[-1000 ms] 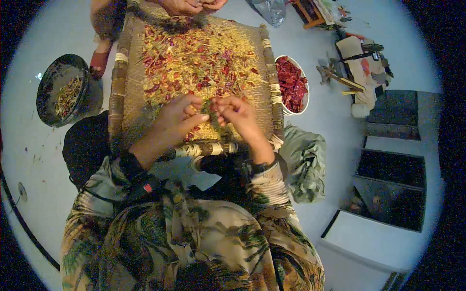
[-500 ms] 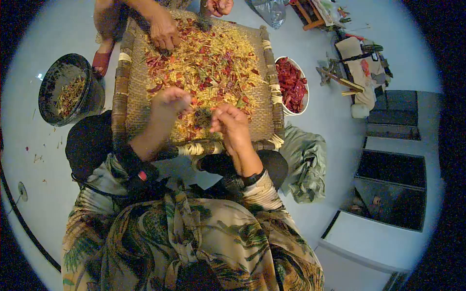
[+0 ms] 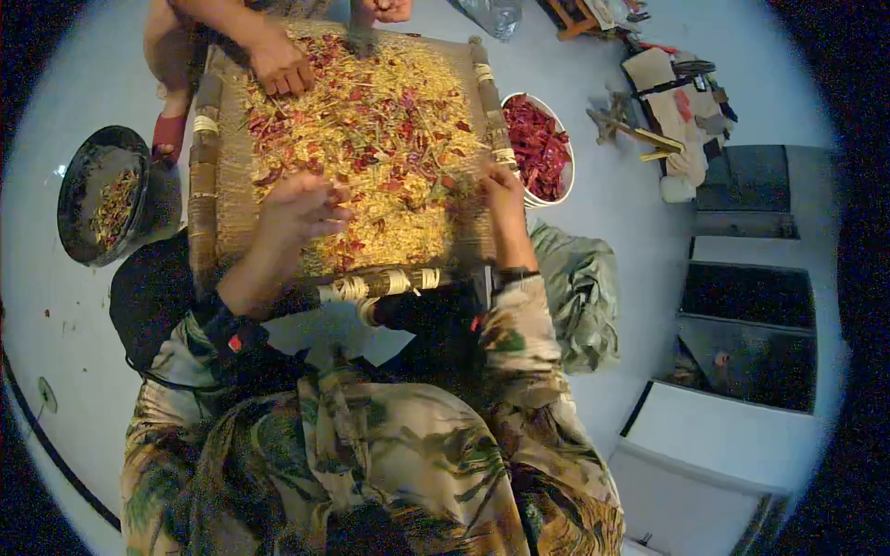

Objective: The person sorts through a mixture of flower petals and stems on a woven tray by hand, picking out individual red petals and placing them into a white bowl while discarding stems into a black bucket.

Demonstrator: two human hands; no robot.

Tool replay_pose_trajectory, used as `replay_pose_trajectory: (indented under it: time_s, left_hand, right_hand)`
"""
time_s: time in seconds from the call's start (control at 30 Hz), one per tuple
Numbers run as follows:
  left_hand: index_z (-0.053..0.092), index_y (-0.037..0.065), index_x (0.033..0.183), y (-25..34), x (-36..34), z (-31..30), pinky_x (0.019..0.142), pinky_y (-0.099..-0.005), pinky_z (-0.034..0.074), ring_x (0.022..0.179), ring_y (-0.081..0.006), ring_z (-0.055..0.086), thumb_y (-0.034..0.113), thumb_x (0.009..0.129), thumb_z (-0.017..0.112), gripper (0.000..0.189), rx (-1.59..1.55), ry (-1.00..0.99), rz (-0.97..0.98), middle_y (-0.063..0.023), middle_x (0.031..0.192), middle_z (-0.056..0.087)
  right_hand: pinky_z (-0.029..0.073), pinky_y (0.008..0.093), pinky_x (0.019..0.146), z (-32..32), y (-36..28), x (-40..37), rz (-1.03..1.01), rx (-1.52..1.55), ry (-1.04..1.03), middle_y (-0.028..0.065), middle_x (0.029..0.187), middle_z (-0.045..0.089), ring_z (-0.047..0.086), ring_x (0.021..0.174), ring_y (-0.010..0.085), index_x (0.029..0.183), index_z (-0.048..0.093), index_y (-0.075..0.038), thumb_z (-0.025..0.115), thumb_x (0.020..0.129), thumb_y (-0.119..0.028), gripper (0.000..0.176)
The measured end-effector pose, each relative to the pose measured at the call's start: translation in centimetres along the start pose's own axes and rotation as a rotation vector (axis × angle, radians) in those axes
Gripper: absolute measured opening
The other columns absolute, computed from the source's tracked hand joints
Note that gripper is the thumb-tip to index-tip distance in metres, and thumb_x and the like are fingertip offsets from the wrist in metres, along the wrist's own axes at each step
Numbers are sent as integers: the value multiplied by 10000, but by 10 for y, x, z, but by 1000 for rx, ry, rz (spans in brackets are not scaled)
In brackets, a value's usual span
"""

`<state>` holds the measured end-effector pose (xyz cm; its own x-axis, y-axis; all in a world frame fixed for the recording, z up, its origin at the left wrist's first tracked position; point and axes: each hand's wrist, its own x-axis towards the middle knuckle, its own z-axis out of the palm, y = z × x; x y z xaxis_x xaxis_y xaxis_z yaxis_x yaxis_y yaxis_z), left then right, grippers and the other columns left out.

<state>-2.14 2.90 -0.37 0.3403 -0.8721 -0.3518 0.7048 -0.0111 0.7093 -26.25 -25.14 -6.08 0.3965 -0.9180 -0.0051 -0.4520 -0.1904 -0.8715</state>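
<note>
The left hand (image 3: 304, 215), fingers spread, hovers over yellow seeds mixed with red chilli pieces (image 3: 385, 222) on a rectangular woven tray with bound wooden edges (image 3: 236, 218). The right hand (image 3: 503, 190), fingers drawn in, contents unclear, is near the white bucket of dried red chillies (image 3: 570, 176) beyond it.

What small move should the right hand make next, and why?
Perhaps the right hand should ease outward over the tray's rim to the white bucket: the hand is beside that rim, and the bucket holds red pieces. Whether the fingers pinch one is unclear.
</note>
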Motion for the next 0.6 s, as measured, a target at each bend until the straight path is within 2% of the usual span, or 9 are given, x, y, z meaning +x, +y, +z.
replay_pose_trajectory:
  time_s: [0.07, 0.17, 0.27, 0.3, 0.4, 0.5, 0.57, 0.6]
  left_hand:
    - [513, 78, 934, -8, 8, -7, 645, -314, 508, 763, -180, 592, 217, 845, 533, 167, -73, -2, -47, -79, 903, 584]
    - [508, 82, 934, 1, 1, 2, 629, -317, 506, 776, -173, 577, 243, 839, 522, 187, -156, 59, -166, -57, 863, 560]
    - [508, 82, 938, 7, -2, 10, 609, -305, 499, 761, -162, 567, 264, 841, 518, 206, -3, 80, -132, -44, 835, 545]
    - [510, 82, 941, 4, 1, 7, 604, -298, 496, 758, -160, 566, 267, 842, 517, 210, 42, 69, -108, -43, 836, 544]
    - [517, 82, 935, -2, 3, 2, 584, -280, 487, 736, -149, 561, 273, 846, 522, 211, 78, 72, -65, -38, 824, 546]
    - [525, 82, 916, -4, 5, -3, 564, -271, 479, 710, -142, 557, 263, 850, 531, 192, 105, 42, -38, -32, 801, 548]
    - [530, 82, 904, -8, 7, -6, 553, -268, 475, 694, -137, 554, 249, 853, 534, 175, 107, 21, -33, -28, 785, 549]
    - [531, 80, 898, -11, 8, -8, 548, -266, 473, 686, -134, 552, 240, 854, 534, 166, 95, 18, -37, -26, 777, 548]
  right_hand:
    - [474, 294, 590, -3, 36, 23, -129, -298, -104, 52, 736, 612, 581, 636, 177, 907, 613, -46, 568, 762, -82, 156]
    - [479, 367, 651, 20, -2, 5, -221, -827, -97, 132, 772, 634, 605, 708, 288, 879, 623, -51, 638, 723, -196, 213]
    - [465, 421, 714, 33, 9, 7, -174, -1053, -253, 177, 853, 622, 589, 802, 355, 887, 621, -59, 657, 702, -282, 292]
    - [464, 433, 720, 37, 15, 9, -134, -1080, -229, 176, 858, 624, 592, 813, 354, 884, 626, -60, 639, 715, -277, 275]
    - [460, 441, 718, 36, 25, 11, -154, -1094, -157, 181, 852, 620, 585, 814, 367, 874, 635, -68, 621, 733, -284, 259]
    - [473, 405, 683, 23, -8, -2, -144, -919, -108, 147, 766, 637, 612, 746, 316, 839, 643, -42, 604, 771, -254, 226]
    - [480, 360, 639, 14, -15, 6, -139, -498, -204, 99, 704, 625, 614, 698, 249, 798, 639, -14, 597, 796, -244, 234]
    - [472, 318, 592, 5, -28, 9, -36, -476, -271, 62, 692, 606, 597, 669, 193, 794, 627, 2, 588, 817, -227, 234]
